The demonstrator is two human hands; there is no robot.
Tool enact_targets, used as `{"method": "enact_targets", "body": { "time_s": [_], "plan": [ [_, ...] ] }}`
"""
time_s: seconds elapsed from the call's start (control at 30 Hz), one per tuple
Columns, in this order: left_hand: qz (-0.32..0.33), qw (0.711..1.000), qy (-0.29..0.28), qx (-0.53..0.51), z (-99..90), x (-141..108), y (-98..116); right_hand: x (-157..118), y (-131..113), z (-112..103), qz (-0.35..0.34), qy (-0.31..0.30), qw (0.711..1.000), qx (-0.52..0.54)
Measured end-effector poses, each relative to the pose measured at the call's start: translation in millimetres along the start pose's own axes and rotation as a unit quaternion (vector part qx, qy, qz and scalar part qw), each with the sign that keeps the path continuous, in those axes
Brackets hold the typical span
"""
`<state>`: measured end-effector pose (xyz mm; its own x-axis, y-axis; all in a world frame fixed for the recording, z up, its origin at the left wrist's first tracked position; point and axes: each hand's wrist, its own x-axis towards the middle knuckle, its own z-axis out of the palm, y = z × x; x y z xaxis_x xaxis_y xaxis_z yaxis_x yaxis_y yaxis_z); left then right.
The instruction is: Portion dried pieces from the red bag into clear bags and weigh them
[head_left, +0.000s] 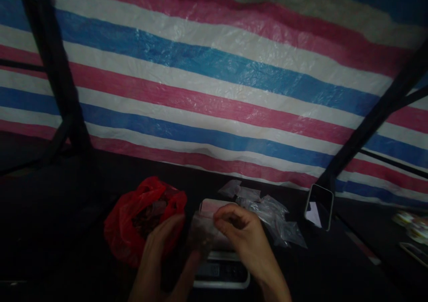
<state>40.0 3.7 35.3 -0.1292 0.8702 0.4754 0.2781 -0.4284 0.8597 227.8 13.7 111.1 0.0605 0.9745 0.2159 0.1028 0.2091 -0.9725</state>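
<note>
The right hand [249,235] pinches the upper right edge of a small clear bag [200,231] between thumb and index finger; its small contents are too blurred to name. The left hand [154,266], blurred, spreads thumb and fingers at the bag's left, whether touching it is unclear. Beneath the bag sits a scale [230,273], its display on the near side. To the left, a red plastic bag [122,230] gapes with dark contents showing. Right of the scale, empty clear bags [276,217] lie heaped on the black tabletop [301,270], a phone [320,208] farther right. A striped sheet [200,97] hangs on the far side between dark poles [60,70].
</note>
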Motion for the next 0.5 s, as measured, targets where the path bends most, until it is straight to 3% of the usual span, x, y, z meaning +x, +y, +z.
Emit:
{"method": "enact_targets", "body": {
  "time_s": [0.07, 0.13, 0.3, 0.5],
  "plan": [
    [-0.086, 0.993, -0.057, -0.064, 8.2, 21.7, 6.1, 3.8, 1.2, 11.5, 0.001, -0.003, 0.999, 0.039],
    [-0.129, 0.979, -0.095, -0.122, 16.6, 41.2, 16.1, 9.9, 6.8, 19.8, -0.007, 0.025, 0.998, 0.063],
    [-0.114, 0.977, -0.082, -0.160, 27.3, 74.2, 34.7, 23.9, 19.6, 28.2, -0.023, 0.080, 0.993, 0.084],
    [-0.135, 0.975, -0.063, -0.166, 23.1, 79.6, 20.9, 27.9, 23.0, 44.4, -0.025, 0.120, 0.991, 0.048]
  ]
}}
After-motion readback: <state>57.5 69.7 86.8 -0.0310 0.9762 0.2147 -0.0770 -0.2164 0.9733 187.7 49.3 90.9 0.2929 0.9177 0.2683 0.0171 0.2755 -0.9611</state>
